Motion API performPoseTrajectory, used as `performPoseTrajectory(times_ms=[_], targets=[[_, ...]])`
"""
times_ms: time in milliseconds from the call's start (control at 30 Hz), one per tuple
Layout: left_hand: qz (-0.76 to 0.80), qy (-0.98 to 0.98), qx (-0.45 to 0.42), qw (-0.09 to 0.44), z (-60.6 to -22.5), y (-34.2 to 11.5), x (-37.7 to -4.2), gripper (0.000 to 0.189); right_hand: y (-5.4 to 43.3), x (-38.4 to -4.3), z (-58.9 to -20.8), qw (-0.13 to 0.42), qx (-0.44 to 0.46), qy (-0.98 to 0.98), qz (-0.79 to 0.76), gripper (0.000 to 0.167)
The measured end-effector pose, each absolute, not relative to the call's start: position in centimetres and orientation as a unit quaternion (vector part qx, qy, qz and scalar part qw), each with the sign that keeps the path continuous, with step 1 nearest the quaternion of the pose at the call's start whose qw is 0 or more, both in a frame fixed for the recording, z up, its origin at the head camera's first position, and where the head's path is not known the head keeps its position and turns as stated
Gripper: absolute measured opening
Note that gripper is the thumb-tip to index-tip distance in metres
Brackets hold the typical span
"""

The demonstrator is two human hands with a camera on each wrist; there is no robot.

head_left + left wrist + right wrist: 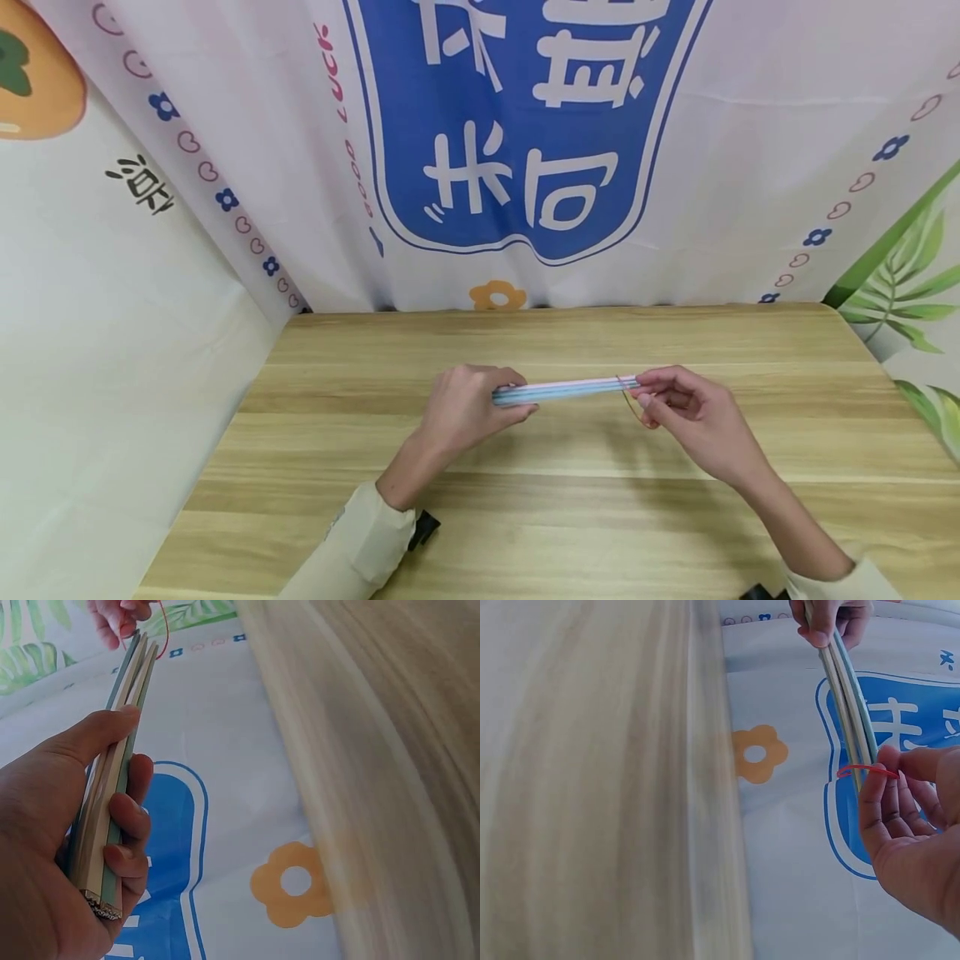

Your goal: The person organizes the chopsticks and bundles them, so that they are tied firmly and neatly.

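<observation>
In the head view, my left hand (465, 408) holds one end of a bundle of long, thin, pale blue and pink strips (570, 389), raised above the table. The left wrist view shows the thumb along the bundle (105, 817) and the fingers curled round its other side; its near end looks layered. My right hand (697, 421) is at the far end, pinching a thin red band (866, 770), which looks like a rubber band. This band crosses the bundle near its tip; whether it goes all the way round cannot be told.
Beneath both hands lies a wood-grain table (525, 517). A printed cloth (315, 208) with a blue panel hangs behind its back edge, and a white sheet (112, 350) hangs on the left. Black devices (423, 529) sit at both wrists.
</observation>
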State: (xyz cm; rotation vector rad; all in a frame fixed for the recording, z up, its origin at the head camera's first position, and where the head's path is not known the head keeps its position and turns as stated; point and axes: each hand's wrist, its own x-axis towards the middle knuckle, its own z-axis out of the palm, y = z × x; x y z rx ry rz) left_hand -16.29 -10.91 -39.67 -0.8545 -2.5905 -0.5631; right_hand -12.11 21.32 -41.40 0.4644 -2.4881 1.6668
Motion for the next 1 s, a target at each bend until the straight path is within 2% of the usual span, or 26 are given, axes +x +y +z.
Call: performPoseTrajectory(times_ms=[433, 633, 900, 1000], targets=[[-0.243, -0.905, -0.292, 0.189, -38.7, -10.7, -16.5, 0.028, 21.1, -12.4, -42.9, 0.018, 0.175, -0.789, 0.589, 0.019], [-0.260, -0.901, -0.292, 0.188, -38.1, -10.6, -16.3, 0.028, 21.1, -12.7, -43.2, -0.003, 0.185, -0.778, 0.600, 0.030], [-0.284, -0.900, -0.277, 0.182, -37.6, -10.9, -16.4, 0.029, 20.6, -12.4, -43.2, -0.059, 0.155, -0.775, 0.610, 0.033], [-0.283, -0.905, -0.264, 0.178, -37.5, -11.0, -16.5, 0.029, 20.2, -12.1, -43.2, -0.047, 0.165, -0.778, 0.605, 0.030]])
